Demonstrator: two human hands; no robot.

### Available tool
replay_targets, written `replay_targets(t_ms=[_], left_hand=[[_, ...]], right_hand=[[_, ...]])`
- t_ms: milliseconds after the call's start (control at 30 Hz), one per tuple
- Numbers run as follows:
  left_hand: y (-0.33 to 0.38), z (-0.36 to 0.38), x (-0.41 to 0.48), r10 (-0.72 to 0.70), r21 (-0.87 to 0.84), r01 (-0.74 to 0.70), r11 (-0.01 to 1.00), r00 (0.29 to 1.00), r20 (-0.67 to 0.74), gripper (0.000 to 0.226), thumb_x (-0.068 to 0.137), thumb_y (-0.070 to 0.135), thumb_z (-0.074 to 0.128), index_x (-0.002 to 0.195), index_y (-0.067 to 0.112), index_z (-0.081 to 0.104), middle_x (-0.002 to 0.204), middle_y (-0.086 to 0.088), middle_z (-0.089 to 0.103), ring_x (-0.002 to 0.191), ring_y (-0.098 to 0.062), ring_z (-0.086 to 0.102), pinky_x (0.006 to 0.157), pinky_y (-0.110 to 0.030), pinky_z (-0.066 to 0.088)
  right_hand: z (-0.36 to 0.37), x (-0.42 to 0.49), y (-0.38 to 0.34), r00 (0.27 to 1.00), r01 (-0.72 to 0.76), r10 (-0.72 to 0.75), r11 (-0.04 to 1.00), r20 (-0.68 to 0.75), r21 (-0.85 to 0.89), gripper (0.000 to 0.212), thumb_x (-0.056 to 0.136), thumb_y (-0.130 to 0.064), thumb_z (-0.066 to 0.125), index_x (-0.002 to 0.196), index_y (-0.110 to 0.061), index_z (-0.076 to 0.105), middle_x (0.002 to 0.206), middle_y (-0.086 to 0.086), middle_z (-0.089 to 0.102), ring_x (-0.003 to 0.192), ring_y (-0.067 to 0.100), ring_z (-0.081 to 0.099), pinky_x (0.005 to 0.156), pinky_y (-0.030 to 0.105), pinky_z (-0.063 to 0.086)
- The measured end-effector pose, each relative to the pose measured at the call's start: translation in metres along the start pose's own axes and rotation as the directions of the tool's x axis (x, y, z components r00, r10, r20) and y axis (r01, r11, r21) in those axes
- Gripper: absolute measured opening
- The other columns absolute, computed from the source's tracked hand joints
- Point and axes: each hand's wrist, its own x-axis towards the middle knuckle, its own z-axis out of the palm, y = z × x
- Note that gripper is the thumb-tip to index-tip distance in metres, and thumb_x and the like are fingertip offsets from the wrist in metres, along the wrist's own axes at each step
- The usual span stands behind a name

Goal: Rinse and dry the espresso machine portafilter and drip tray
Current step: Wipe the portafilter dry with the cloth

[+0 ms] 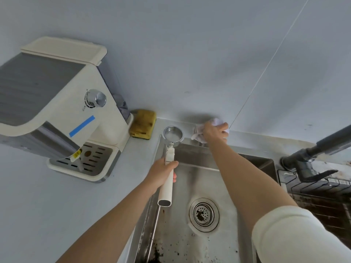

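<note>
The left hand [163, 173] grips the cream-handled, steel-basket portafilter [173, 134] over the stainless steel sink's [209, 179] back-left corner while the right hand [214, 132] clutches a crumpled white cloth [217, 122] on the rear ledge; a wet handle could slip, dropping it into the grounds-flecked basin.
</note>
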Motion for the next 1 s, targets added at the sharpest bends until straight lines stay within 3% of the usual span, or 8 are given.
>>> replay_targets(t_ms=[133, 233, 367, 467, 533, 867, 1000], left_hand=[[-0.002, 0.001, 0.005, -0.025, -0.011, 0.025, 1.000, 1.000, 0.001, 0.013, 0.091, 0.021, 0.052, 0.084, 0.011, 0.050, 0.063, -0.008, 0.056, 0.051, -0.018, 0.054, 0.049, -0.020, 0.048], [-0.004, 0.006, 0.006, -0.044, -0.001, 0.044, 0.999, 0.999, 0.003, 0.016, 0.091, 0.021, 0.052, 0.078, 0.013, 0.048, 0.062, -0.007, 0.054, 0.051, -0.017, 0.053, 0.050, -0.020, 0.047], [-0.008, 0.013, 0.006, -0.036, 0.038, 0.036, 0.999, 0.999, -0.002, 0.018, 0.090, 0.023, 0.052, 0.074, 0.016, 0.047, 0.066, -0.006, 0.053, 0.054, -0.018, 0.053, 0.063, -0.027, 0.045], [-0.008, 0.015, 0.005, -0.032, 0.047, 0.032, 0.998, 0.999, 0.000, 0.017, 0.090, 0.024, 0.052, 0.076, 0.017, 0.048, 0.069, -0.006, 0.053, 0.055, -0.017, 0.053, 0.063, -0.028, 0.046], [-0.009, 0.015, 0.003, -0.029, 0.058, 0.030, 0.998, 1.000, -0.002, 0.016, 0.090, 0.024, 0.052, 0.076, 0.017, 0.048, 0.070, -0.006, 0.053, 0.055, -0.017, 0.054, 0.065, -0.028, 0.046], [-0.006, 0.009, -0.010, 0.011, 0.048, -0.010, 0.999, 1.000, -0.010, 0.017, 0.090, 0.022, 0.053, 0.075, 0.016, 0.049, 0.069, -0.006, 0.053, 0.057, -0.016, 0.053, 0.065, -0.029, 0.046], [-0.004, 0.010, -0.022, 0.031, 0.051, -0.030, 0.998, 0.999, -0.019, 0.015, 0.089, 0.022, 0.055, 0.076, 0.017, 0.050, 0.068, -0.005, 0.054, 0.057, -0.015, 0.054, 0.060, -0.027, 0.046]], right_hand=[[0.016, -0.008, -0.006, 0.995, 0.057, -0.041, 0.983, 0.095, -0.173, 0.073, 0.092, -0.053, 0.033, 0.148, -0.026, -0.005, 0.154, 0.017, -0.003, 0.142, 0.037, 0.005, 0.114, 0.049, -0.005], [0.021, -0.014, 0.000, 0.981, 0.173, -0.128, 0.922, 0.149, -0.347, 0.070, 0.093, -0.049, 0.034, 0.147, -0.033, -0.007, 0.154, 0.017, -0.018, 0.143, 0.034, -0.008, 0.112, 0.054, -0.004], [0.013, -0.011, 0.024, 0.903, 0.429, -0.320, 0.670, 0.285, -0.606, 0.066, 0.095, -0.042, 0.028, 0.146, -0.033, -0.013, 0.152, 0.011, -0.028, 0.141, 0.034, -0.021, 0.111, 0.060, -0.004], [0.007, -0.002, 0.042, 0.861, 0.509, -0.318, 0.510, 0.397, -0.693, 0.066, 0.094, -0.058, 0.015, 0.145, -0.033, -0.018, 0.154, 0.003, -0.025, 0.142, 0.029, -0.023, 0.109, 0.060, -0.010], [0.003, 0.003, 0.044, 0.855, 0.519, -0.296, 0.470, 0.426, -0.714, 0.066, 0.093, -0.061, 0.011, 0.144, -0.033, -0.020, 0.154, 0.000, -0.024, 0.142, 0.027, -0.023, 0.109, 0.060, -0.012], [-0.004, -0.005, 0.033, 0.859, 0.501, -0.229, 0.560, 0.457, -0.660, 0.063, 0.095, -0.052, 0.016, 0.144, -0.033, -0.019, 0.153, 0.001, -0.029, 0.141, 0.030, -0.025, 0.108, 0.061, -0.010], [-0.007, -0.022, 0.040, 0.831, 0.540, -0.280, 0.614, 0.480, -0.576, 0.067, 0.088, -0.059, 0.001, 0.147, -0.032, -0.012, 0.153, -0.002, -0.021, 0.143, 0.027, -0.018, 0.113, 0.057, -0.009]])
